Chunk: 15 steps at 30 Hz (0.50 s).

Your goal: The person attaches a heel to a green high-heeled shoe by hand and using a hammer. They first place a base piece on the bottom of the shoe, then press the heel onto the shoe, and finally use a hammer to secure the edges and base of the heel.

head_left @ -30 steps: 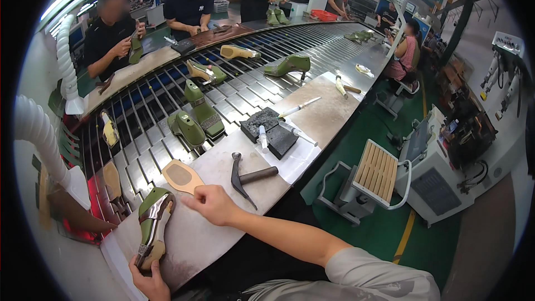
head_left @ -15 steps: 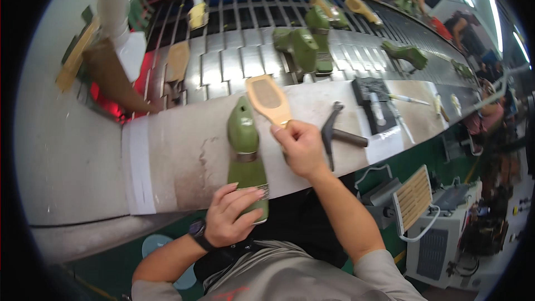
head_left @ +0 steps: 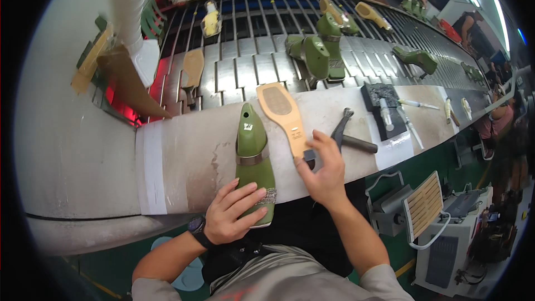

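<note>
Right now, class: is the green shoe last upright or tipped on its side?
Upright: the green shoe last shows its holed top and strap uppermost, left hand on its forepart.

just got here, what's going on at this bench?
A person is doing bench work on shoe parts. Their left hand lies across the toe end of a green shoe last, which points heel-away on the bench. The right hand is at the narrow end of a tan insole beside it; blur hides whether it is gripping. A hammer lies just right of that hand, with more green lasts on the slatted conveyor beyond.
</note>
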Each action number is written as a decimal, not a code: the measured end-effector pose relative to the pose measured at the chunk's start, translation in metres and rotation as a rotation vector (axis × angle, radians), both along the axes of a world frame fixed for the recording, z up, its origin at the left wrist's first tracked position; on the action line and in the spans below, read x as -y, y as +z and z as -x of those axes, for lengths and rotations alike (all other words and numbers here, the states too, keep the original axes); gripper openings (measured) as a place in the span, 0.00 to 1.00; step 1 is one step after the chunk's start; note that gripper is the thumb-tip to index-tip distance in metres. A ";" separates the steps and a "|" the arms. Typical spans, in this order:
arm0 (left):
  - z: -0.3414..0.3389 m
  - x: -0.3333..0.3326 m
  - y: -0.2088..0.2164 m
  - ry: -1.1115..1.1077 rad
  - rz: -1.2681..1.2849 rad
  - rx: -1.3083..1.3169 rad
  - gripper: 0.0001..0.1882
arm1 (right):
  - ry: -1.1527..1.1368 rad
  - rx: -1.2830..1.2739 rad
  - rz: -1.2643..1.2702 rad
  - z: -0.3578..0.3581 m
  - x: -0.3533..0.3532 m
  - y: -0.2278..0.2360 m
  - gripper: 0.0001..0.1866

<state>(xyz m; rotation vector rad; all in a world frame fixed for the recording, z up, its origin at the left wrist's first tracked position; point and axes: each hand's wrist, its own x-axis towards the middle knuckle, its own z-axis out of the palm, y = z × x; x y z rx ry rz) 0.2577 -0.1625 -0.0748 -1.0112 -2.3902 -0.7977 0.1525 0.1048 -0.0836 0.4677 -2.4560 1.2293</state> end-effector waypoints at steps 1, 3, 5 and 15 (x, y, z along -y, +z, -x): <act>0.003 0.001 0.012 -0.019 0.044 0.006 0.29 | -0.021 -0.027 -0.055 -0.005 0.001 -0.005 0.22; 0.013 -0.001 0.052 -0.079 -0.198 0.088 0.24 | -0.073 -0.103 -0.129 -0.008 0.006 0.000 0.18; 0.024 -0.002 0.091 -0.046 -0.473 0.164 0.22 | -0.088 -0.111 -0.127 -0.012 0.004 0.004 0.16; 0.077 0.004 0.090 -0.038 -1.098 0.378 0.29 | 0.181 0.494 0.699 -0.145 -0.061 -0.015 0.21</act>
